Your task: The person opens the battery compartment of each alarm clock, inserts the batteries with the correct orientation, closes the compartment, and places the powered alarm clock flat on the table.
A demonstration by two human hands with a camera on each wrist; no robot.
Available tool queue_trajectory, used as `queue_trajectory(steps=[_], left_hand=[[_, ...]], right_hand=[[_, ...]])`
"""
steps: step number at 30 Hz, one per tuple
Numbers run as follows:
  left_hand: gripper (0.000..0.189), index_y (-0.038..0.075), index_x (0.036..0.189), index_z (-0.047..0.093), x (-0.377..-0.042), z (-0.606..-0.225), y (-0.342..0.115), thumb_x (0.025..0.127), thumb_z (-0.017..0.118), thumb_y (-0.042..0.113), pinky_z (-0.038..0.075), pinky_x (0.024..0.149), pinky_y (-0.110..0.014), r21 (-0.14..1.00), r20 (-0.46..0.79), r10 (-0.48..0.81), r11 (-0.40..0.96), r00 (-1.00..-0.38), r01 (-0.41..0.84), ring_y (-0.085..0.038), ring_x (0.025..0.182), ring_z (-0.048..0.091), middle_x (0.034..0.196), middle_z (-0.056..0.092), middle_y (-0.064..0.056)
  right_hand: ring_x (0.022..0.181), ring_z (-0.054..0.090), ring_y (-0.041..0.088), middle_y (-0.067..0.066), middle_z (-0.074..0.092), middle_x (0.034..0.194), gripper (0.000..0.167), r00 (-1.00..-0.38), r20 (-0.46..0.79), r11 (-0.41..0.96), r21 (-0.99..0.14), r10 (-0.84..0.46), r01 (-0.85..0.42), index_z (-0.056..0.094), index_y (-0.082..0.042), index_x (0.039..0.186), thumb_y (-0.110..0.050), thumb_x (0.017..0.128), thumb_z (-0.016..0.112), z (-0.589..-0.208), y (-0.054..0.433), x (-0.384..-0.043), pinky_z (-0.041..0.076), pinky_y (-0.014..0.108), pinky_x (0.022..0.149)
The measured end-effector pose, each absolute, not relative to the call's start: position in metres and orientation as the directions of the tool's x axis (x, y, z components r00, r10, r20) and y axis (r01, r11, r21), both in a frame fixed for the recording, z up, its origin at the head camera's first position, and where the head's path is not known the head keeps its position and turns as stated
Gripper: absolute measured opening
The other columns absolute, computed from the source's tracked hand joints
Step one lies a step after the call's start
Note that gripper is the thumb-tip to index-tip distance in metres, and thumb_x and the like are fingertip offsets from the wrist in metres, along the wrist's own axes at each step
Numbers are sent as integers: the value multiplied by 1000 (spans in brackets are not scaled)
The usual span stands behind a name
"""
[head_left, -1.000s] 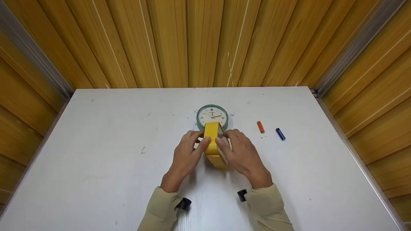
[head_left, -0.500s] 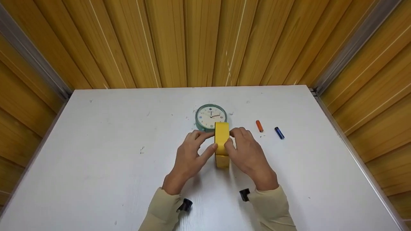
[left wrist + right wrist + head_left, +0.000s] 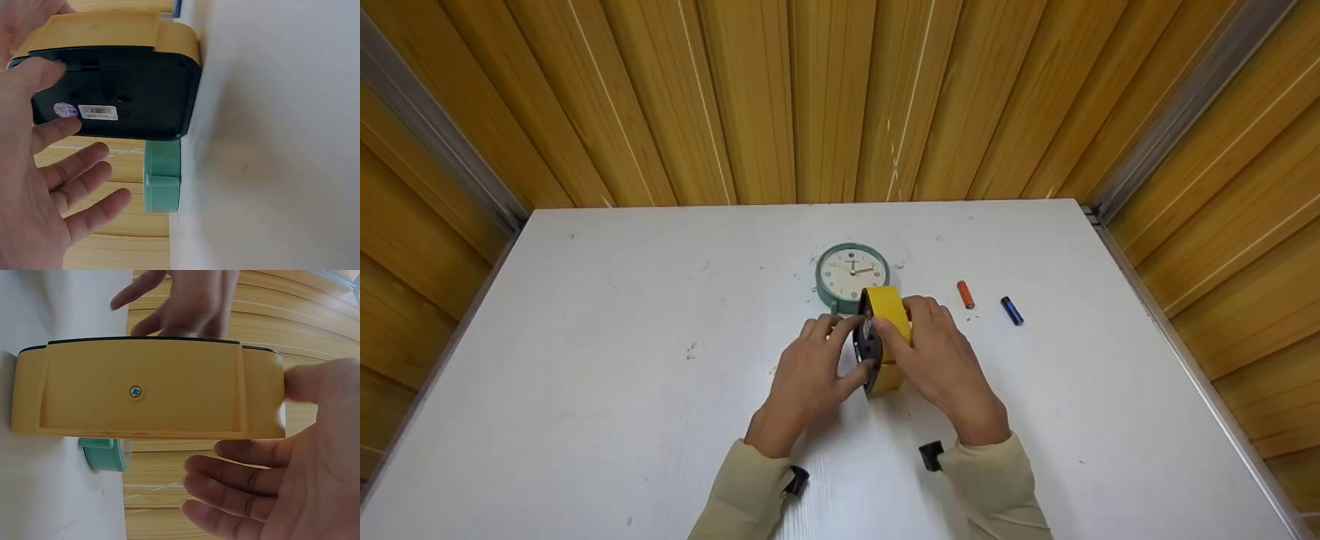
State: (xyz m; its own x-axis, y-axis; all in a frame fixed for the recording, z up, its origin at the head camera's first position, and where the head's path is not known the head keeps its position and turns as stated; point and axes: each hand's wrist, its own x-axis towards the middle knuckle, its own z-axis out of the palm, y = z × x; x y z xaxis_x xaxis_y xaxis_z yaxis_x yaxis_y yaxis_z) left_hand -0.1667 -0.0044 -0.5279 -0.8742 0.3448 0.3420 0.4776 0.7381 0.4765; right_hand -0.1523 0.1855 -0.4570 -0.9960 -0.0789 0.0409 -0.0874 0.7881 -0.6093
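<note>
A yellow alarm clock stands on edge on the white table, its black back turned toward the left. My right hand grips it, thumb on the yellow casing and fingers on the face side. The left hand has its thumb and index finger at the black back, near a barcode label and small knobs. Its other fingers spread loosely, holding nothing. Just beyond lies a green round clock, face up, its lower edge partly covered by the yellow one.
An orange battery and a blue battery lie on the white table to the right of the clocks. Wood-slat walls rise behind the table and on both sides.
The yellow alarm clock has moved slightly right and turned, so its black back now shows instead of its face side. The left thumb and index finger have shifted onto that back.
</note>
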Motion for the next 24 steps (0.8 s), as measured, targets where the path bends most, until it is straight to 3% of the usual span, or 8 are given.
queue_trajectory(steps=[5, 9, 14, 21, 24], left_hand=[[59, 15, 147, 60, -167, -532, -3, 98, 72, 47, 57, 95, -42, 414, 263, 362, 795, -894, 443, -27, 115, 59, 134, 63, -12], [65, 14, 149, 58, -166, -535, -3, 97, 73, 50, 56, 97, -43, 408, 213, 376, 805, -902, 431, -28, 118, 59, 136, 62, -12], [72, 14, 152, 54, -166, -537, -2, 94, 78, 49, 54, 100, -45, 430, 156, 383, 804, -911, 411, -29, 121, 59, 140, 61, -12], [70, 8, 154, 51, -168, -540, -4, 98, 75, 44, 53, 103, -46, 543, 94, 365, 761, -926, 355, -28, 121, 60, 141, 62, -13], [65, 8, 154, 50, -169, -539, -6, 101, 71, 39, 55, 97, -45, 661, 61, 352, 687, -934, 302, -25, 110, 64, 134, 67, -12]], right_hand=[[108, 56, 29, 15, 57, 137, 78, -996, 58, 767, -635, -70, -91, 48, -1, 149, -59, 100, 66, -457, 184, -152, 51, 45, 95], [105, 61, 30, 15, 60, 134, 71, -996, 69, 749, -657, -51, -84, 49, 0, 148, -47, 100, 71, -455, 182, -151, 55, 46, 96], [102, 64, 31, 17, 63, 128, 64, -998, 66, 746, -664, 1, -43, 51, 2, 145, -39, 99, 67, -454, 182, -152, 58, 46, 93], [108, 63, 32, 21, 64, 131, 65, -998, -3, 716, -696, 67, 50, 46, 3, 149, -38, 101, 63, -451, 188, -155, 56, 48, 98], [110, 61, 33, 20, 60, 136, 66, -998, -16, 728, -684, 60, 55, 45, 3, 152, -37, 103, 61, -449, 189, -154, 54, 48, 101]])
